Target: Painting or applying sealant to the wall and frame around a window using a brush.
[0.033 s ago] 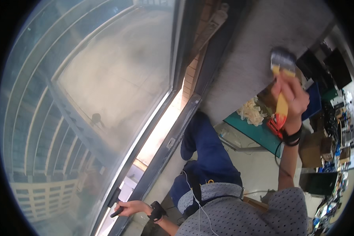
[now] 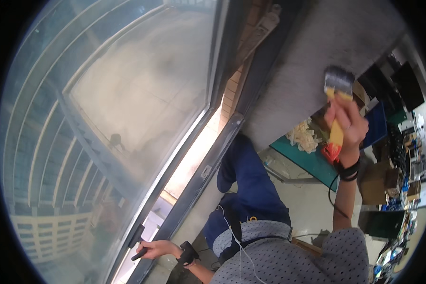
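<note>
My right hand [image 2: 349, 120] is closed around the yellow handle of a paintbrush [image 2: 337, 85], whose butt end is red. Dark bristles point away from me, against or just over a grey ledge [image 2: 312, 75]; whether they touch cannot be made out. Low on the left, my left hand [image 2: 157, 249] has its fingers wrapped round the black handle [image 2: 139, 254] of a window [image 2: 142, 94]. The window stands ajar, with a bright gap between its sash and the dark frame [image 2: 208, 163].
Right of my legs stands a green tabletop [image 2: 303, 163] with a crumpled cream-coloured heap [image 2: 304, 136] on it. A cardboard box [image 2: 375, 182] and much clutter line the right side. A metal window arm [image 2: 265, 23] crosses the gap at the top.
My right hand and the paintbrush have shifted slightly toward me along the ledge. My left hand stays on the window handle.
</note>
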Demonstrator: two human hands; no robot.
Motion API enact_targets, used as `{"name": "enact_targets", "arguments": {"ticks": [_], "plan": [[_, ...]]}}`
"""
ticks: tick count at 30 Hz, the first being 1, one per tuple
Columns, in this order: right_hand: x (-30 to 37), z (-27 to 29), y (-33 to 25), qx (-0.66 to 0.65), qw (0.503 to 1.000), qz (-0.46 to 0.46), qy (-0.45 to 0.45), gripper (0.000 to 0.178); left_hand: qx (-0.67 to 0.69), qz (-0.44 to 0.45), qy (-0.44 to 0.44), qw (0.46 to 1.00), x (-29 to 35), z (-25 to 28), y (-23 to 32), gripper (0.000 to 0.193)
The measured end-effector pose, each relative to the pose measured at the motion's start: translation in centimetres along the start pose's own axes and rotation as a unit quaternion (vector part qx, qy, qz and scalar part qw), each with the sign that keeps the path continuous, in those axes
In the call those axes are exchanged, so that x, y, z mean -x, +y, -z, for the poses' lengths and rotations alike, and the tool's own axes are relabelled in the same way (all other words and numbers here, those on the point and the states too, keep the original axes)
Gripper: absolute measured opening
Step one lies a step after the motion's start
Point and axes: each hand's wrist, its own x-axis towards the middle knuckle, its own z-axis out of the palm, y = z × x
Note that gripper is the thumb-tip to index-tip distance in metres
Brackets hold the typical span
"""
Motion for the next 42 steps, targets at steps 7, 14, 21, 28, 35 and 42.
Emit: {"name": "enact_targets", "arguments": {"ticks": [7,14,21,28,35,42], "plan": [[5.0,-1.2,-3.9,-0.079,0.989,-0.105,-0.067,0.026,-0.257,-0.11,-0.06,0.958,0.1,0.6,-0.8,0.014],[4.9,-1.8,-4.9,-0.121,0.981,-0.142,-0.06,0.022,-0.007,0.121,-0.013,0.993,-0.4,0.1,4.2,0.016],[-1.3,2.8,-0.8,-0.34,0.911,-0.222,0.076,0.034,0.068,0.085,0.048,0.993,0.3,-0.8,-3.2,0.021],[-4.5,5.4,2.9,-0.107,0.983,-0.06,0.139,0.025,-0.003,-0.013,0.051,0.999,0.7,-1.2,-1.0,0.03],[-1.7,3.7,4.1,-0.087,0.995,0.035,0.018,0.043,-0.161,-0.069,0.077,0.982,0.5,-0.2,4.7,0.032],[-2.3,3.4,3.3,-0.092,0.993,0.069,-0.007,0.027,-0.11,-0.125,0.134,0.977,0.6,0.1,4.8,0.047]]}}
